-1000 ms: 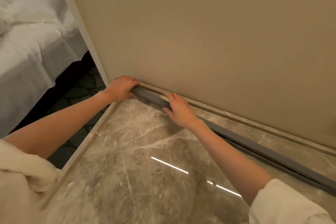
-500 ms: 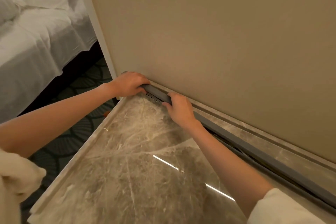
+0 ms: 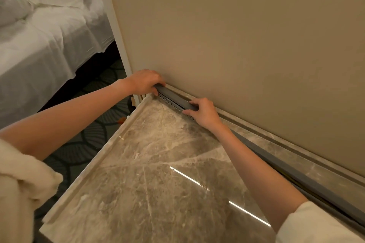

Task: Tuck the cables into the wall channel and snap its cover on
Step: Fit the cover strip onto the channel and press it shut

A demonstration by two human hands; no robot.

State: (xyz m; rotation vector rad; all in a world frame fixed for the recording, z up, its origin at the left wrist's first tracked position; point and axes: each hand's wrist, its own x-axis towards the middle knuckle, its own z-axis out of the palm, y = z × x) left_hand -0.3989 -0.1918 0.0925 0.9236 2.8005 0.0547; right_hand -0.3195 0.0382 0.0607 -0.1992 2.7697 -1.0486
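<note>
Two hands, left hand (image 3: 143, 83) and right hand (image 3: 204, 112), clamp the cover (image 3: 173, 97); between our grips it sits on the channel (image 3: 170, 103). Long, light, bendy: we'd pinch its edges.

I'm scanning the grey channel cover (image 3: 173, 97) now and find no readable lettering on it. Beside it, the marble top (image 3: 158, 173) carries no label or number either.

Grey cover (image 3: 292, 173), veined brown marble top (image 3: 158, 173), beige wall (image 3: 237, 45).
</note>
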